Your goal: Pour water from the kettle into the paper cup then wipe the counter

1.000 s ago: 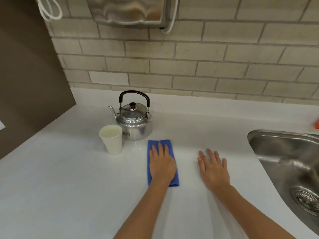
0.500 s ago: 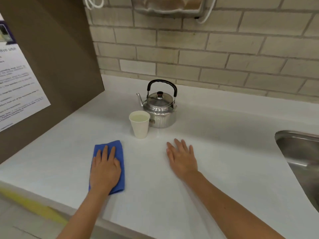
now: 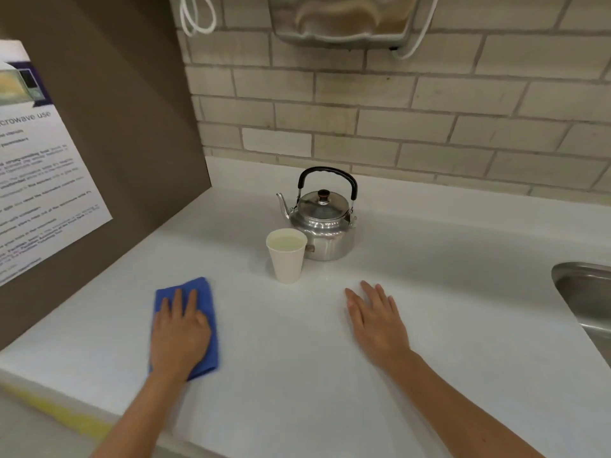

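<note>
Left hand (image 3: 180, 338) flat on blue cloth (image 3: 201, 292); right hand (image 3: 378, 325) flat on counter (image 3: 463, 325).

- I see a steel sink (image 3: 582, 302) cut off at the right edge, only its rim and part of the basin showing.
- Pale brick wall (image 3: 380, 107) runs behind everything, grey mortar lines.
- A metal wall-mounted unit (image 3: 340, 18) hangs top centre, its upper part out of view; what it is I cannot tell.
- White cord (image 3: 198, 18) loops to its left; another white cable (image 3: 420, 34) curves down at its right.
- Brown side panel (image 3: 125, 127) at left.
- Printed notice (image 3: 36, 180) stuck on it; "microwave use" partly readable, rest blurred.
- Yellow strip (image 3: 66, 416) at lower left, below the front edge.
</note>
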{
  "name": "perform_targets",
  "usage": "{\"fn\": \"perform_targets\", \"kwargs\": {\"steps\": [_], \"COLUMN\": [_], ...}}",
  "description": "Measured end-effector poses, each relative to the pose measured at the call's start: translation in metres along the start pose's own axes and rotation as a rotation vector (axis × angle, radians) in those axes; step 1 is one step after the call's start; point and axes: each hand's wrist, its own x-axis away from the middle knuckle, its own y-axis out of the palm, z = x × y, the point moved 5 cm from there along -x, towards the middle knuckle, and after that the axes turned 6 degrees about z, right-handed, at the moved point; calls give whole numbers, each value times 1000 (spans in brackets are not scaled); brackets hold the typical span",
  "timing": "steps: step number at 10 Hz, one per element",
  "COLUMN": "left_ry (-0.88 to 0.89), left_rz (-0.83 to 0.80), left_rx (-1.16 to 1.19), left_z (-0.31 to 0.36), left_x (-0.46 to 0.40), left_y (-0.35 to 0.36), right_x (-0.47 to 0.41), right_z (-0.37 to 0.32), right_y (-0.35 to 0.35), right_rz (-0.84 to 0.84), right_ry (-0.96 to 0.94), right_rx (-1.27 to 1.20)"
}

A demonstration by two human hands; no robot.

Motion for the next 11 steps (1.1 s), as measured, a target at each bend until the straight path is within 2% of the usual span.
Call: {"fn": "perform_targets", "kwargs": {"steps": [1, 2, 3, 4, 5, 6, 7, 10, 11], "left_ry": [-57, -66, 99, 312, 461, 529, 447, 431, 294], "left_rz": [-56, -92, -117, -116, -117, -87, -59, -193, -196], "left_rx": [-15, -16, -56, -105, -74, -10, 1, -6, 212], "left_z": [-44, -31, 23, 69, 75, 58, 55, 69, 80], "left_x": [-79, -147, -188, -187, -163, -131, -138, -172, -182], "left_y": [5, 25, 52, 65, 63, 64, 62, 58, 34], "right_x": [-11, -27, -42, -51, -58, -62, -62, -69, -88], "right_z": [10, 13, 10, 8, 4, 1, -4, -12, -27], "right_y": [-1, 2, 7, 10, 10, 9, 9, -19, -58], "right_rz": [19, 51, 78, 91, 89, 113, 117, 21, 154], "right_ry": [84, 131, 183, 230, 272, 310, 334, 341, 293], "right_rx": [4, 43, 81, 108, 133, 149, 181, 169, 170]}}
